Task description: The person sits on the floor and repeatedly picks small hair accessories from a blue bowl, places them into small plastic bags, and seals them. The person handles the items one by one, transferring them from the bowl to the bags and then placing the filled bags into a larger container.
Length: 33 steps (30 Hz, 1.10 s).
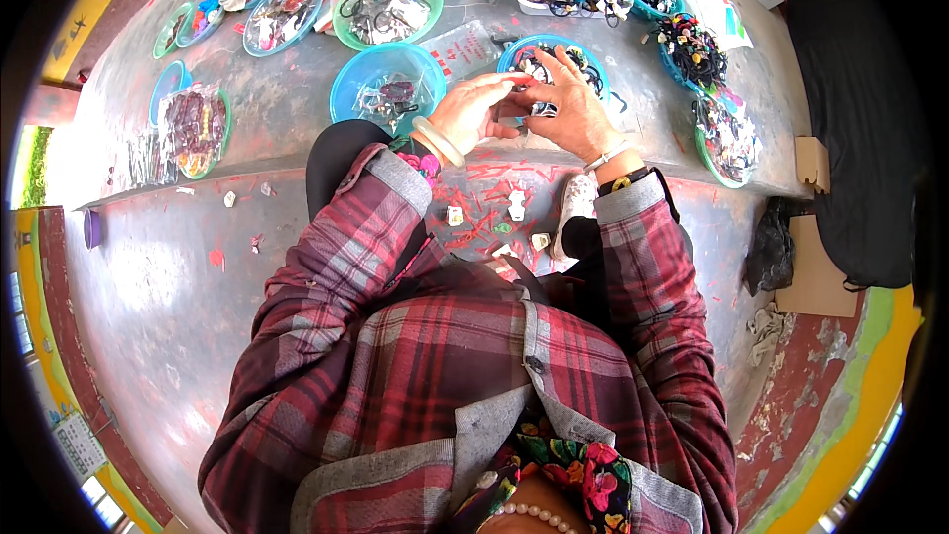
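Observation:
My left hand (473,114) and my right hand (571,111) meet in front of me, fingertips almost together. The fingers of both are bent in a pinch. A small red bit shows at the left fingertips, but what the hands hold is too small and covered to name. Just beyond and partly behind my right hand is a blue basket (605,89) of dark hair ties and small light pieces. To the left of my left hand stands a light blue bowl (346,79) holding clear plastic packets (395,97).
More bowls of packaged trinkets stand at the far left, including a green basket (341,20). A white tub (524,2) heaped with black hair ties sits at the back. Red scraps (484,200) litter the floor by my shoe (575,200). Black cloth (850,119) hangs at right.

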Available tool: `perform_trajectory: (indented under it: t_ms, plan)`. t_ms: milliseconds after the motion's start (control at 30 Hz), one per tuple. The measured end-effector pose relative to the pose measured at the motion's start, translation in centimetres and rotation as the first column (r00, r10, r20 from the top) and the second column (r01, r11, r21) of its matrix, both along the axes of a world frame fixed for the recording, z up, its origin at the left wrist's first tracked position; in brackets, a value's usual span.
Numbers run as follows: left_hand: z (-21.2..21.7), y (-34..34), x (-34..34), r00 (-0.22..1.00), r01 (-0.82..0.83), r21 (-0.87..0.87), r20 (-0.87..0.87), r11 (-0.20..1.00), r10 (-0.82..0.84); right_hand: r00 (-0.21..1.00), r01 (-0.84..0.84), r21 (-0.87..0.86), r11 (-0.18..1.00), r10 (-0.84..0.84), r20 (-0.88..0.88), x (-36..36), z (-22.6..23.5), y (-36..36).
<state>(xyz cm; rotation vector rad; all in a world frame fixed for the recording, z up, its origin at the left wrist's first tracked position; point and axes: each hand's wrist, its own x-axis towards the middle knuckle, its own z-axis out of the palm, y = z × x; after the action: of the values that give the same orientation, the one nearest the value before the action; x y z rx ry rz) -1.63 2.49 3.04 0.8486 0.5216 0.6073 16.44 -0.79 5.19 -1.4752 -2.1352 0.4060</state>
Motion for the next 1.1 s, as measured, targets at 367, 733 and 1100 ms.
perform_trajectory:
  t_ms: [367, 733, 1100]
  plan:
    - [0.4, 0.7, 0.0, 0.971, -0.156, -0.136, 0.161, 0.978, 0.177, 0.81, 0.143, -0.312, 0.939, -0.292, -0.509, 0.7, 0.0, 0.7]
    - [1.3, 0.3, 0.0, 0.974, -0.061, -0.079, 0.214, 0.995, 0.076, 0.693, 0.028, -0.503, 0.864, -0.38, -0.613, 0.3, -2.1, 0.9]
    - [-0.6, 0.8, 0.0, 0.984, -0.176, 0.002, -0.002, 0.984, 0.176, 0.448, -0.001, -0.546, 0.838, -0.488, -0.749, 0.6, -0.9, 0.7]
